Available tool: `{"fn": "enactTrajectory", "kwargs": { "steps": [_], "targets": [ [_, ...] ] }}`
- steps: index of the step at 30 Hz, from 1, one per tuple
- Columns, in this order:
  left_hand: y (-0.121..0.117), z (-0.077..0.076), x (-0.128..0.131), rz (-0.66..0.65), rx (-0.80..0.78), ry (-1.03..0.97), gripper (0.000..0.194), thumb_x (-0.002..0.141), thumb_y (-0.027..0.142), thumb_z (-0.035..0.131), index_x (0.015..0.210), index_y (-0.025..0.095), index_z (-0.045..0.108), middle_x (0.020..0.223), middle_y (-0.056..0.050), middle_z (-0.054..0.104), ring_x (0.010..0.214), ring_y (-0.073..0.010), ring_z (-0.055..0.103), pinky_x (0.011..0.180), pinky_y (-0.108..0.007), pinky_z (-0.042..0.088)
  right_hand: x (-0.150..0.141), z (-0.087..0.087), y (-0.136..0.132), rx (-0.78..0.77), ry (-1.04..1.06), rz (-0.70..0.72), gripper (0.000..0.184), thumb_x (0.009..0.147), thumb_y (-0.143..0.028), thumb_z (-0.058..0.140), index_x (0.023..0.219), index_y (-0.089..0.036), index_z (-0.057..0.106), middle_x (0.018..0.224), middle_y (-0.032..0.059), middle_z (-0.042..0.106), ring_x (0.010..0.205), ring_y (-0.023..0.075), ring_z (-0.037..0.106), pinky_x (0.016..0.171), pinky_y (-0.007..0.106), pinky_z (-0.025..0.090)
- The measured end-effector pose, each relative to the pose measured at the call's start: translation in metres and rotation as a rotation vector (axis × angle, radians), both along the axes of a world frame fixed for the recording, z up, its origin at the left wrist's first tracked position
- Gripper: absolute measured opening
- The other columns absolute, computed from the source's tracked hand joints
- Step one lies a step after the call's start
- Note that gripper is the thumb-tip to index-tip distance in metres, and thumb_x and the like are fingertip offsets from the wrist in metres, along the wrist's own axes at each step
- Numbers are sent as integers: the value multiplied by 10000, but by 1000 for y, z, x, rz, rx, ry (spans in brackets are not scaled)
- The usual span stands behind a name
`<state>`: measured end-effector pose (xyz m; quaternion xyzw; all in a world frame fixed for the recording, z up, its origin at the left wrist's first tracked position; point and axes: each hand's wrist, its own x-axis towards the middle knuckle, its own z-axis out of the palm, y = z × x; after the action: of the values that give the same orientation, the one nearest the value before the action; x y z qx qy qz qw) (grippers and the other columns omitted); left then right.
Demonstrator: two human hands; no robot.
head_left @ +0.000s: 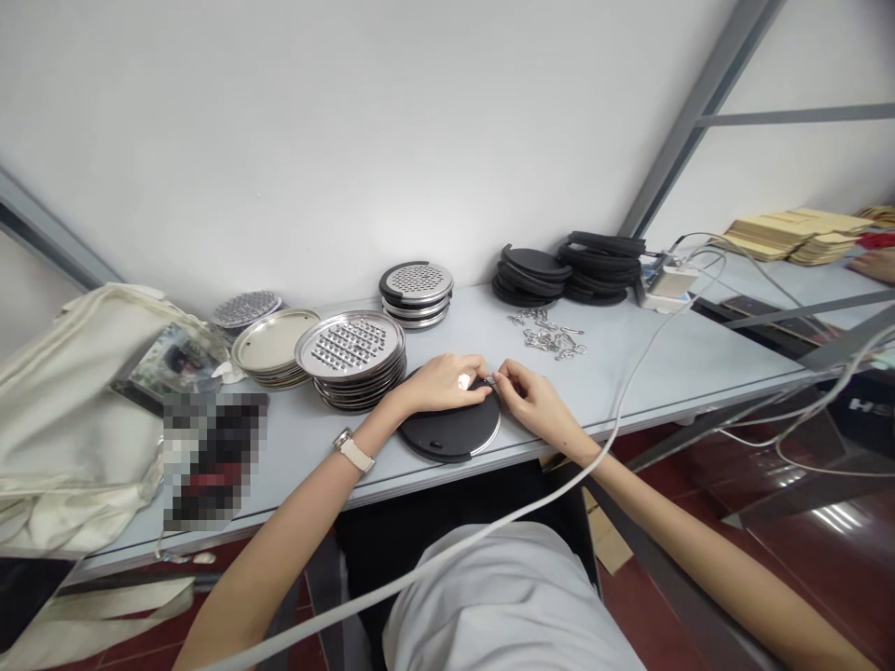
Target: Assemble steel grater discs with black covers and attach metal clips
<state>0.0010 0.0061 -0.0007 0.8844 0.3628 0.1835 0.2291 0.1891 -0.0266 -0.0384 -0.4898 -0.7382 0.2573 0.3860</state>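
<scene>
A round black lid with a metal rim [451, 433] lies flat at the table's front edge. My left hand [444, 382] rests on its far edge with fingers curled. My right hand [531, 401] meets it there, fingertips pinched on a small metal clip [489, 379] at the lid's rim. Both hands touch at that spot, and the clip is mostly hidden by the fingers.
Stacks of perforated metal discs [353, 359] and plain metal trays [269, 349] sit left of the lid, another stack [416, 294] behind. Loose metal clips [552, 335] lie to the right, black lid piles [566, 270] beyond. A cream bag [76, 401] lies far left. A white cable [615, 429] crosses my lap.
</scene>
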Motion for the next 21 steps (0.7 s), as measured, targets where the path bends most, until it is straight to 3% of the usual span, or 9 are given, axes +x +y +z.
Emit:
{"fn": "enactTrajectory", "kwargs": {
  "steps": [4, 9, 16, 21],
  "targets": [
    [-2, 0, 1, -2, -10, 6, 167, 829, 359, 551, 908, 228, 620, 851, 29, 673, 761, -138, 601, 710, -234, 434, 2, 1, 2, -2, 63, -56, 297, 927, -372, 429, 685, -204, 390, 594, -50, 349, 562, 112, 352, 552, 248, 287],
    [-5, 3, 2, 25, 42, 32, 173, 824, 359, 559, 940, 231, 577, 823, 28, 655, 731, -145, 601, 676, -242, 425, -1, 0, 1, -3, 55, -11, 286, 943, -376, 405, 713, -206, 413, 608, -44, 398, 575, 118, 387, 567, 245, 309],
    [-7, 2, 2, 83, 103, 75, 386, 803, 373, 574, 1130, 236, 423, 611, 78, 546, 573, -161, 556, 567, -251, 361, -5, 6, -2, 40, -89, 96, 242, 959, -316, 359, 752, -215, 435, 626, -32, 484, 582, 135, 475, 596, 252, 337],
    [-9, 3, 1, 89, 267, 175, 281, 831, 428, 541, 1031, 233, 503, 762, 14, 642, 673, -185, 608, 598, -261, 358, -4, 6, -2, 47, -113, 94, 241, 954, -294, 365, 758, -208, 475, 632, -24, 516, 582, 135, 487, 596, 252, 341]
  ]
}}
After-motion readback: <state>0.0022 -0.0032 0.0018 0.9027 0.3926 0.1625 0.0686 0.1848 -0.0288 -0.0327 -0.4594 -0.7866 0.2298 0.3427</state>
